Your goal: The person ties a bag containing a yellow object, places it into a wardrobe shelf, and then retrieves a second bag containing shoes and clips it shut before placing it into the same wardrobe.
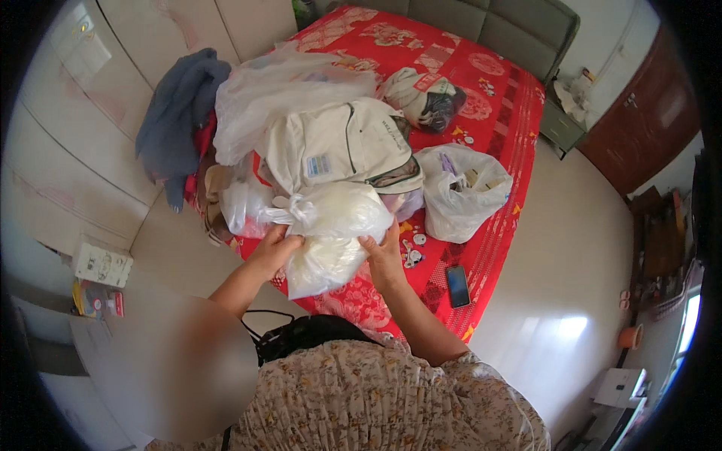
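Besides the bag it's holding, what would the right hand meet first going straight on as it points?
The right hand would likely meet the pale backpack, beyond the white plastic bag; depth is unclear.

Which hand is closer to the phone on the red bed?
Right. The right hand holds the white bag by its right side, left of the phone; the left hand holds the bag's left side, farther left.

left hand (278, 250) and right hand (385, 259) grip forward; forearms (423, 323) (bare) converge
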`<state>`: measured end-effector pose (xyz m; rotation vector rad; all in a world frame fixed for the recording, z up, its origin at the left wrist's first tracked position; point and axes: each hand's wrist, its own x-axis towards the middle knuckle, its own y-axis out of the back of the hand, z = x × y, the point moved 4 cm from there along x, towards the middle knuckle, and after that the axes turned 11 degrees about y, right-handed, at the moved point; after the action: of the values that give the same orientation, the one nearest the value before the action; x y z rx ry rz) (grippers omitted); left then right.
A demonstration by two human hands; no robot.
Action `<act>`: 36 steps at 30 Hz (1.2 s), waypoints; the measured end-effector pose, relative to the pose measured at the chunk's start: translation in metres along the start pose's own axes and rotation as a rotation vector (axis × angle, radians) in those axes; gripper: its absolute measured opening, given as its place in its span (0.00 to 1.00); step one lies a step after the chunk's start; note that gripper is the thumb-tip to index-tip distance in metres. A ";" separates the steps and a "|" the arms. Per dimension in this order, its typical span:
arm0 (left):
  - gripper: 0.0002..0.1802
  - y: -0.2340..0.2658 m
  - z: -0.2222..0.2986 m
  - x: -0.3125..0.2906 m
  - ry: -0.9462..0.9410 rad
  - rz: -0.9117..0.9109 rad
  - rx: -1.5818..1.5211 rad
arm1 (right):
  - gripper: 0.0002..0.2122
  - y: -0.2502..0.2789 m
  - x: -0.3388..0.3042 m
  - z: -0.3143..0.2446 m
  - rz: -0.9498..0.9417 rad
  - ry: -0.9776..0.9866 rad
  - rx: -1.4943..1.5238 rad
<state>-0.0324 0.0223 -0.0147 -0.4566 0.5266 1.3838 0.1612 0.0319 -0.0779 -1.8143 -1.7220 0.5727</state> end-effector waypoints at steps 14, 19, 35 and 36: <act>0.33 -0.034 0.010 0.001 -0.399 -0.102 0.221 | 0.39 0.002 0.009 -0.020 0.244 0.538 -0.620; 0.20 -0.019 0.011 0.005 -0.345 0.054 0.087 | 0.39 0.003 0.017 -0.010 0.089 0.355 -0.589; 0.33 -0.049 0.017 -0.006 -0.409 -0.184 0.416 | 0.45 -0.051 -0.027 -0.007 -0.523 0.281 -1.209; 0.35 -0.056 0.022 -0.012 -0.385 -0.260 0.373 | 0.44 -0.037 -0.020 0.009 -0.468 0.388 -1.055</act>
<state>0.0236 0.0176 0.0099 0.0469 0.3797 1.0573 0.1261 0.0134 -0.0613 -1.7980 -2.2114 -0.9958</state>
